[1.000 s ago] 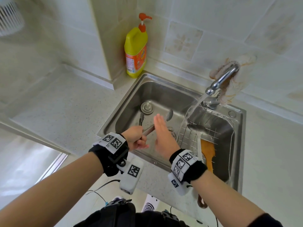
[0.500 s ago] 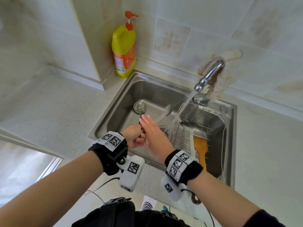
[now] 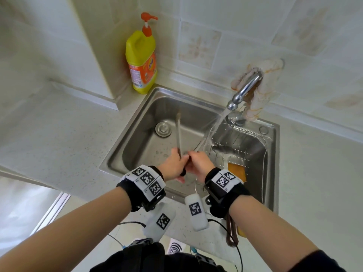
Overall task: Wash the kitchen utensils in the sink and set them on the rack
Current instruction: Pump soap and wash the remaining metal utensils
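**A:** How did we have hold of it?

**B:** Our left hand [image 3: 172, 166] was curled round the hinge end of the metal tongs [image 3: 178, 134]. Our right hand [image 3: 199, 163] pinched the right-hand arm just above the hinge. Neither hand was spread, and both were closed on the tool.

**A:** And where were the tongs?

**B:** They were over the basin of the sink [image 3: 147, 114], just below the centre of the frame, with the arms splayed in a V. One arm pointed up beside the drain [image 3: 163, 129]. The other slanted right into the water [image 3: 217, 122] running from the faucet [image 3: 244, 90].

**A:** Why splayed?

**B:** We judged it let the stream reach the inner faces, one arm at a time. The right hand looked placed to rub along the wet arm.

**A:** And our pose?

**B:** Both forearms came in from the bottom corners. The wrists were close together, and the hands were touching or nearly so above the near edge of the basin.

**A:** The rack?

**B:** The wire rack [image 3: 253, 142] sat in the right part of the sink, below the faucet. It already held a metal spoon [image 3: 223, 150] and a wooden spatula [image 3: 235, 170], just right of our right hand. The tongs were not yet in it. The yellow detergent bottle [image 3: 141, 59] stood at the sink's upper-left corner, well apart from both hands.
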